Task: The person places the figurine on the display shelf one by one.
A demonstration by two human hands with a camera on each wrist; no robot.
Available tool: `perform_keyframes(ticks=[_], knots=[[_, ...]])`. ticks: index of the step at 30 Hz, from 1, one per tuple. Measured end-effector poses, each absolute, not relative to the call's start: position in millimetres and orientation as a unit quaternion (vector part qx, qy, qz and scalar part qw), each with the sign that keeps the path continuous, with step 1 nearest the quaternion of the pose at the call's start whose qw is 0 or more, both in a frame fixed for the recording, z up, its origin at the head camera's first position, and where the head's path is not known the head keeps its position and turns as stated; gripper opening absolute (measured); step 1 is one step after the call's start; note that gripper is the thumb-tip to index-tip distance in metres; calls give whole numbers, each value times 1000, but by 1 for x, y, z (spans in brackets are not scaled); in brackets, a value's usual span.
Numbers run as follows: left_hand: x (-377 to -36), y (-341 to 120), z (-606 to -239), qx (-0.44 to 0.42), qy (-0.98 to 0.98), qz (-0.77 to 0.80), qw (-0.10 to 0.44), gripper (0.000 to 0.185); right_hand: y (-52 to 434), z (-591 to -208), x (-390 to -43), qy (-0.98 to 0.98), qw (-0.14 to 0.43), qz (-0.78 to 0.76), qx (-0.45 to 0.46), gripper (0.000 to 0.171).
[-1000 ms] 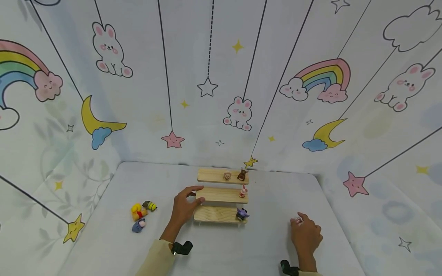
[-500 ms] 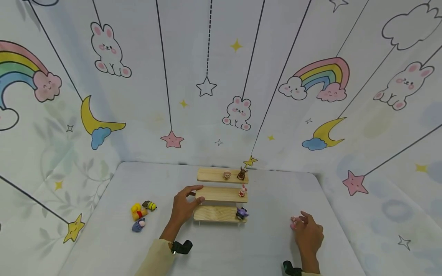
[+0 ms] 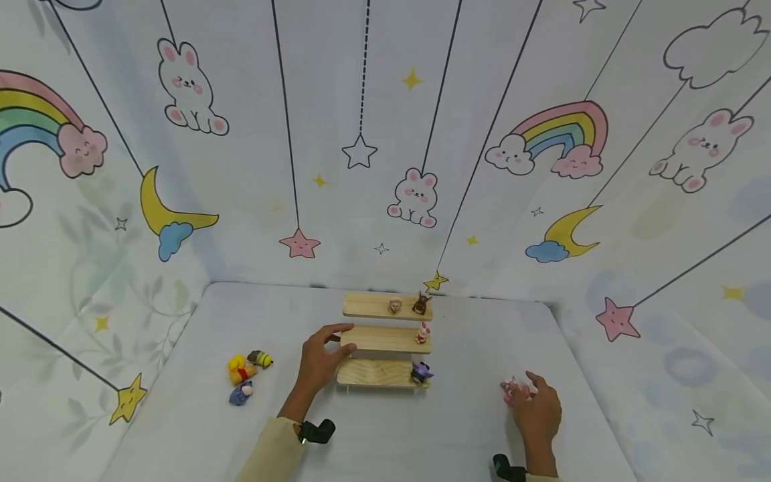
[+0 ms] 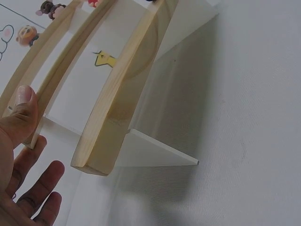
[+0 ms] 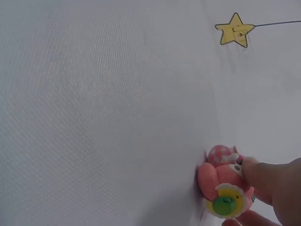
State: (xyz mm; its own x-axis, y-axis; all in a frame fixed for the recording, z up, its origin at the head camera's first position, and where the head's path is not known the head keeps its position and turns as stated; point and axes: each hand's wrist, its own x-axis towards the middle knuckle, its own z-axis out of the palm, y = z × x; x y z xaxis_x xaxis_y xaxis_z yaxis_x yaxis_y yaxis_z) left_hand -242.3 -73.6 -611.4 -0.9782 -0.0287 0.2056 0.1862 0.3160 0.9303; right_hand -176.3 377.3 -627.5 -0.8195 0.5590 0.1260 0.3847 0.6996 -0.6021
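My left hand (image 3: 322, 361) grips the left end of the middle board of a three-step wooden display shelf (image 3: 382, 340). In the left wrist view the thumb (image 4: 26, 101) lies on the board, with the other fingers beyond its end. On the right, my right hand (image 3: 538, 408) pinches a pink toy figurine (image 3: 514, 389) at the tabletop. The right wrist view shows this figurine with a yellow and green part (image 5: 228, 202) and the thumb (image 5: 263, 176) against its side. Small figurines stand on the boards: a brown one (image 3: 421, 304), a white-and-red rabbit (image 3: 423, 333) and a purple one (image 3: 420, 373).
A round-faced figurine (image 3: 394, 306) also stands on the top board. Left of the shelf, a yellow-and-red bear figurine (image 3: 241, 370), a striped bee (image 3: 261, 359) and a blue figurine (image 3: 241, 393) lie on the white table (image 3: 458, 435). A patterned cloth wall (image 3: 253, 167) rises behind.
The pink figurine, mostly hidden under my right fingers before, now shows to the left of them, and the index finger has lifted off. My left hand stays on the shelf.
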Motion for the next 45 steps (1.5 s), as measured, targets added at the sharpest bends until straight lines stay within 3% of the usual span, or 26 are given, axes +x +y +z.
perform_keyframes(ticks=[6,18,45], knots=[[-242,-74,-612,-42,-803,-588,81,43,378,-630,-173,-922,92,267,-264,52],[-242,-72,-612,-46,-806,-583,91,46,367,-633,-172,-906,148,306,-253,51],[-241,-74,-611,-47,-804,-586,89,46,324,-582,-181,-893,225,364,-140,58]])
